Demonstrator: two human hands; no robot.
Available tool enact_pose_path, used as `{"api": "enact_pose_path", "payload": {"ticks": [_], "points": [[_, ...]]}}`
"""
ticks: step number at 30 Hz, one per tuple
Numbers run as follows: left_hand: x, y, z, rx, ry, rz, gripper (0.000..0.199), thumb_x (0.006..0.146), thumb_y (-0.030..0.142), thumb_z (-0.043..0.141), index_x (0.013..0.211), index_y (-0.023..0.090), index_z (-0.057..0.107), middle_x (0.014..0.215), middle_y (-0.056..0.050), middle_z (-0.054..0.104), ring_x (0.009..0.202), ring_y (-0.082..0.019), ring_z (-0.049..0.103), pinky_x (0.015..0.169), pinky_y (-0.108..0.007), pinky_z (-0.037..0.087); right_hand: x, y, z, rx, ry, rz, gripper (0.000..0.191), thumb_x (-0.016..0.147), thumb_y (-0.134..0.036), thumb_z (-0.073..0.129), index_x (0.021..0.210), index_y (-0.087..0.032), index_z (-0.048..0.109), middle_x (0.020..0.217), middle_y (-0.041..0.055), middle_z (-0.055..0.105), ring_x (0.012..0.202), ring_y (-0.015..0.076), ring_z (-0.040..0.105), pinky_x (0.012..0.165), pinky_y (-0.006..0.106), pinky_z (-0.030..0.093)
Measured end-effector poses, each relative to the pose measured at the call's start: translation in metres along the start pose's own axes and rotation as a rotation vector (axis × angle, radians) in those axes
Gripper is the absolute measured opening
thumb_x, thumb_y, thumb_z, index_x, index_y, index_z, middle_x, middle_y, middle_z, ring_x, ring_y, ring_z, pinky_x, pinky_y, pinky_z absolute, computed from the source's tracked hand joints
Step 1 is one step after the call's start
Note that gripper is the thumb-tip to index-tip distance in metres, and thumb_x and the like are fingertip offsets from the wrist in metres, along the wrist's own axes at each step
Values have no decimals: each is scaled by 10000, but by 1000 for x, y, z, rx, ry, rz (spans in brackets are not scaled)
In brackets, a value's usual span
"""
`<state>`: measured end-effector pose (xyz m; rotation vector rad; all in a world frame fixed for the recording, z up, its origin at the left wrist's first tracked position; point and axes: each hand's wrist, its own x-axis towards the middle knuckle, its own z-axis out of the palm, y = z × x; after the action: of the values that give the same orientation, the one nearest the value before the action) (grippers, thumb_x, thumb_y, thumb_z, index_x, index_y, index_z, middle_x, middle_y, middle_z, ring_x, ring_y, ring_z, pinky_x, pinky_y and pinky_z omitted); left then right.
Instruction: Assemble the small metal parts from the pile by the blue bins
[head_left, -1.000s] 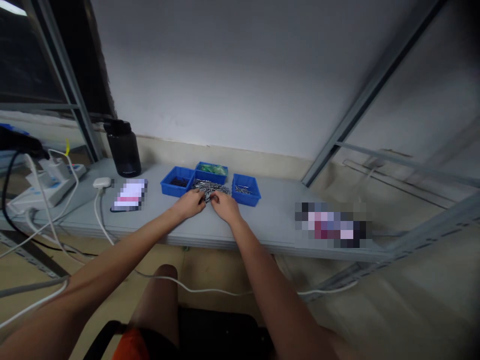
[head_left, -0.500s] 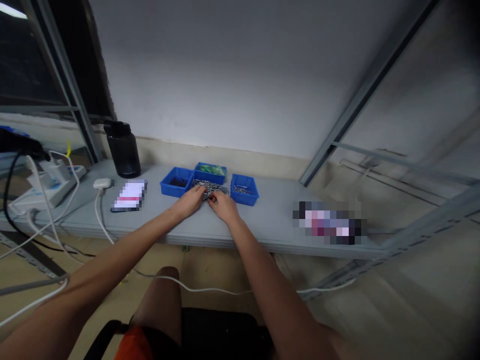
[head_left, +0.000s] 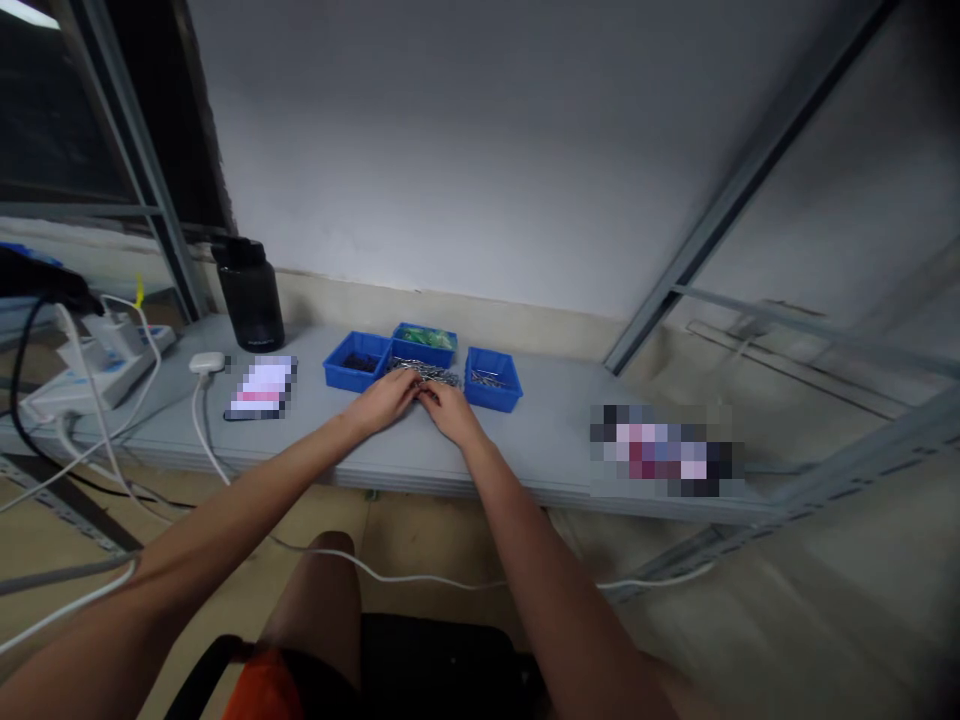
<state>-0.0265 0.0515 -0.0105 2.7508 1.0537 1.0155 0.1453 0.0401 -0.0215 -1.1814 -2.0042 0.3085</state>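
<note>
Left hand (head_left: 388, 398) and right hand (head_left: 448, 407) drawn together, curled beside metal pieces (head_left: 439, 373), whether grasping any unclear

Worn on the head, the single camera looks forward and down over the person's forearms (head_left: 247, 502) and thigh (head_left: 322, 590), facing the pale wall (head_left: 480, 180) behind the table (head_left: 555, 430). It sits well back, taking in a wide stretch; the left hand (head_left: 386, 398) and right hand (head_left: 450, 408) show small near the middle, so fine detail there is perhaps unreadable.
</note>
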Motion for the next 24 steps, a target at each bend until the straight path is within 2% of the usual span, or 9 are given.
{"api": "enact_pose_path", "payload": {"ticks": [3, 7, 12, 16, 24], "points": [[-1, 0, 0, 23, 19, -30, 171, 945, 239, 466, 1041, 155, 579, 1007, -110, 634, 961, -232, 610, 883, -374, 505, 2, 4, 1, 42, 21, -14, 195, 895, -139, 545, 957, -197, 721, 947, 65, 729, 850, 190, 640, 817, 319, 475], [-1, -1, -1, 39, -22, -60, 158, 940, 194, 460, 984, 157, 607, 960, -97, 646, 923, -217, 624, 864, -352, 511, 3, 4, 0, 86, 42, -12, 189, 882, -152, 557, 945, -208, 726, 964, 61, 731, 896, 196, 650, 837, 324, 478], [1, -1, -4, 62, -15, -73, 162, 944, 176, 460, 968, 149, 618, 945, -97, 655, 913, -210, 628, 844, -335, 511, 1, 2, -1, 164, 105, 69, 177, 864, -240, 583, 969, -198, 719, 921, 56, 731, 787, 185, 648, 777, 313, 498], [1, 1, -7, 95, -13, -88, 175, 950, 176, 462, 994, 143, 628, 957, -99, 662, 919, -210, 632, 842, -327, 510, 1, 4, -2, 233, 151, 102, 175, 852, -290, 575, 906, -196, 712, 849, 42, 722, 733, 180, 633, 730, 299, 504], [0, 0, -6, 159, 6, -91, 175, 955, 221, 492, 1029, 166, 641, 974, -85, 667, 944, -204, 627, 816, -312, 519, 0, 4, -3, 210, 70, 66, 137, 843, -255, 582, 856, -197, 705, 832, 40, 712, 739, 179, 622, 728, 301, 492]]}}
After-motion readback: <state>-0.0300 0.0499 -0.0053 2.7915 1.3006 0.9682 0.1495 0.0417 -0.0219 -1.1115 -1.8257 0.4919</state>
